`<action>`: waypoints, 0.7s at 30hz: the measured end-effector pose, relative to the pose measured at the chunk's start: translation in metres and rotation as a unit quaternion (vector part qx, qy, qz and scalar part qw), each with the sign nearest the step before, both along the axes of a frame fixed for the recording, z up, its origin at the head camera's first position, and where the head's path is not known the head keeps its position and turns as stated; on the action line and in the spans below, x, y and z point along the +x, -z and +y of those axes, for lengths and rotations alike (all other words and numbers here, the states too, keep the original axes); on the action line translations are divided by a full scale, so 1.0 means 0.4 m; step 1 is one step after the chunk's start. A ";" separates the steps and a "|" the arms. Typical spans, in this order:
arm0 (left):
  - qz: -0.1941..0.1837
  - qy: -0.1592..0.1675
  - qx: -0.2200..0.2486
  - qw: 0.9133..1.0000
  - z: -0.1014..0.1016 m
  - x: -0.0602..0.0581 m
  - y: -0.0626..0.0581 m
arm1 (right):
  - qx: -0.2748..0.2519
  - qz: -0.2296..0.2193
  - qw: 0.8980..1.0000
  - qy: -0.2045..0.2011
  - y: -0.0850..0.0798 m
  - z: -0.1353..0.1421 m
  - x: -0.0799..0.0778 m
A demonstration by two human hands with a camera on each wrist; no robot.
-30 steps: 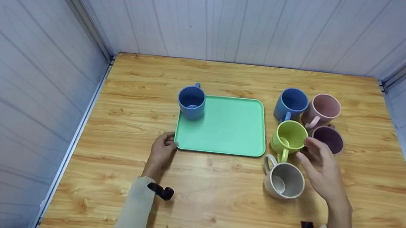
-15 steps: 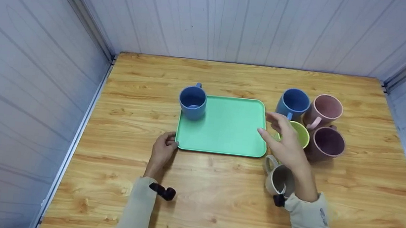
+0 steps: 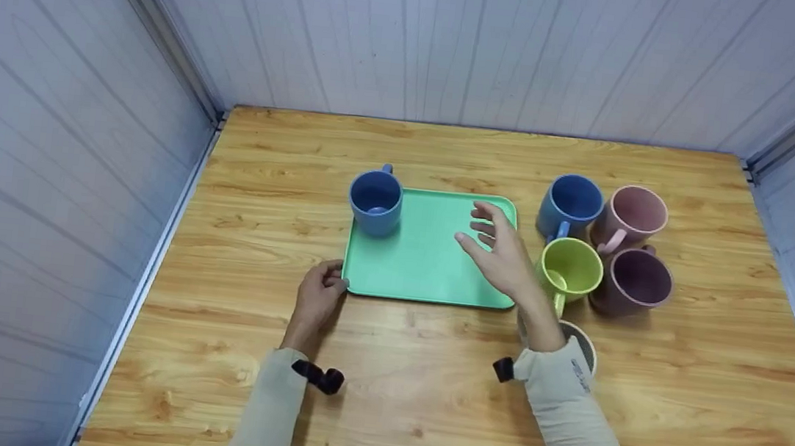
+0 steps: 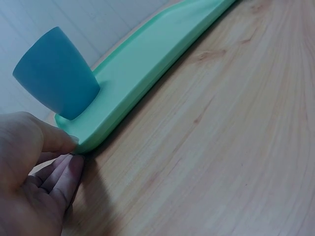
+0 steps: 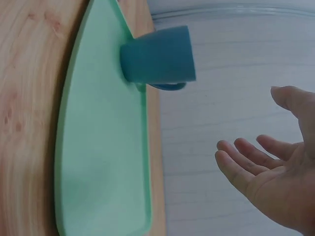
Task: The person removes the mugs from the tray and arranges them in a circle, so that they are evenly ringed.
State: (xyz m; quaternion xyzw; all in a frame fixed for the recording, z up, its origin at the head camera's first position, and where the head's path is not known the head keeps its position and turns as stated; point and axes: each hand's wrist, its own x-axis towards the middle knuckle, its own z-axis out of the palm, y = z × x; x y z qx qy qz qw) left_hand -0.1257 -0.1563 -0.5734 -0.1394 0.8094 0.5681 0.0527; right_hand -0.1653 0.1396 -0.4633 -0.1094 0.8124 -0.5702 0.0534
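Note:
A light green tray [image 3: 430, 267] lies flat on the wooden table. My left hand [image 3: 318, 299] pinches its near left corner, the thumb on the rim and the fingers below it in the left wrist view. On the tray's far left part stands a blue mug [image 3: 377, 221] upright, its handle pointing away. My right hand [image 3: 504, 260] hovers above the right half of the tray, holding nothing, its fingers spread and slightly bent. In the right wrist view this hand [image 5: 280, 172] is apart from both the tray and the mug [image 5: 160, 55].
Right of the tray stand a second blue mug [image 3: 569, 204], a pink mug [image 3: 631, 218], a yellow-green mug [image 3: 568, 270] and a dark purple mug [image 3: 631, 284]. A grey-beige mug [image 3: 582, 346] is partly hidden under my right forearm. White panel walls [image 3: 417, 40] enclose the table.
My right hand has moved left from beside the yellow-green and purple mugs to over the tray, staying empty. My left hand, the tray and the mugs have stayed in place.

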 end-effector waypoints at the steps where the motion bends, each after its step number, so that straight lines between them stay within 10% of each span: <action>1: -0.001 -0.001 -0.003 1.000 0.000 0.000 -0.001 | -0.002 -0.001 1.000 0.000 0.009 -0.008 -0.007; 21: -0.007 -0.005 -0.007 1.000 -0.001 -0.003 0.002 | 0.003 -0.063 0.998 -0.005 0.066 -0.131 -0.077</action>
